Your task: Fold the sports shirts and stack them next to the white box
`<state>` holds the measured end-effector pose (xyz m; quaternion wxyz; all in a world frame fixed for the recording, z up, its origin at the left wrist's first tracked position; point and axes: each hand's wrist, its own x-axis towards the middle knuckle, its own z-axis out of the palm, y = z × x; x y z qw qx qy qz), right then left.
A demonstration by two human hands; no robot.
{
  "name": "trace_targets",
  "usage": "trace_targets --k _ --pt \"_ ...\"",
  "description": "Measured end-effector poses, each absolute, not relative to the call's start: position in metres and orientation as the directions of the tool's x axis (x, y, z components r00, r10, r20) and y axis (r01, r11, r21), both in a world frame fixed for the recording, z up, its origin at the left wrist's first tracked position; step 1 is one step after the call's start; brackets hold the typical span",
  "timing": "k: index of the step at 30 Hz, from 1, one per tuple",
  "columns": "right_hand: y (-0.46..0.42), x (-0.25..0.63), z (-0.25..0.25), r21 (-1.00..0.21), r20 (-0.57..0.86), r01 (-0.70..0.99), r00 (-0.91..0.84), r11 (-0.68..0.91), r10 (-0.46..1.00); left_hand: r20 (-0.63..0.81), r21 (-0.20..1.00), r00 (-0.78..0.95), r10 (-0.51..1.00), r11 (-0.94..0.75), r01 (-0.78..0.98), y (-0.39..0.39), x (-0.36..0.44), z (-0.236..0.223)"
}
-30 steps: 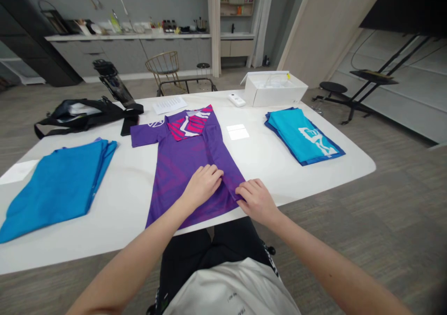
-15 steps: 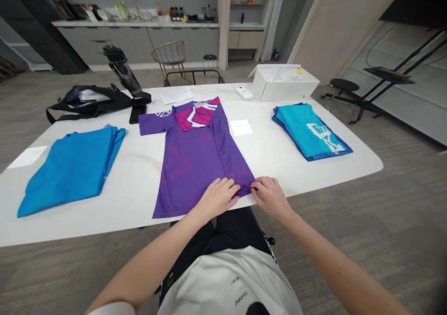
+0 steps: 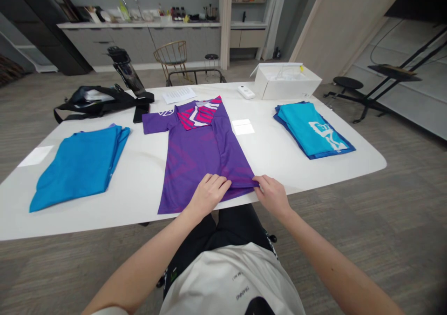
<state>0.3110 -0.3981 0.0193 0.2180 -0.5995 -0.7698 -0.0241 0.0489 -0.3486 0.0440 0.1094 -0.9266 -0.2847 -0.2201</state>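
Observation:
A purple jersey (image 3: pixel 190 166) with a pink-and-white patterned top lies on the table, its right side folded over lengthwise and one short sleeve out to the left. At its near right corner, my right hand (image 3: pixel 272 194) pinches the hem between thumb and fingers. My left hand (image 3: pixel 209 195) is on the lower hem left of it, fingers curled down and closed on the cloth; the thumb is mostly hidden. Between the two hands the upper layer's edge is slightly lifted from the layer below.
On the white table (image 3: pixel 139 175) are a folded blue garment (image 3: pixel 82 161) at left and a stack of folded blue garments (image 3: pixel 314 129) at right. Behind are a black bag (image 3: pixel 98 102), a dark bottle (image 3: pixel 126 70), a phone (image 3: pixel 140 113), a paper sheet (image 3: pixel 179 95) and a white box (image 3: pixel 288 83).
My left hand has shifted a little left along the hem. The upper layer's edge between my hands is now raised and straighter. My right hand keeps its grip on the corner.

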Motion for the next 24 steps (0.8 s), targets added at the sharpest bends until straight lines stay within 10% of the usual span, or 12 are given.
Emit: trace_targets --k 10,18,24 --pt "-0.412 0.31 0.019 -0.144 0.377 0.822 -0.468 0.55 0.799 0.335 -0.044 0.768 0.546 -0.805 0.591 -0.38 0.026 0.032" --pt "-0.423 0.286 0.01 -0.228 0.328 0.964 -0.058 0.139 0.943 0.47 0.118 0.624 0.624 -0.745 0.656 -0.378 0.03 0.038" --pt "-0.424 0.286 0.01 -0.315 0.405 0.908 -0.134 0.276 0.904 0.534 0.152 0.574 0.621 -0.739 0.657 -0.376 0.018 0.057"
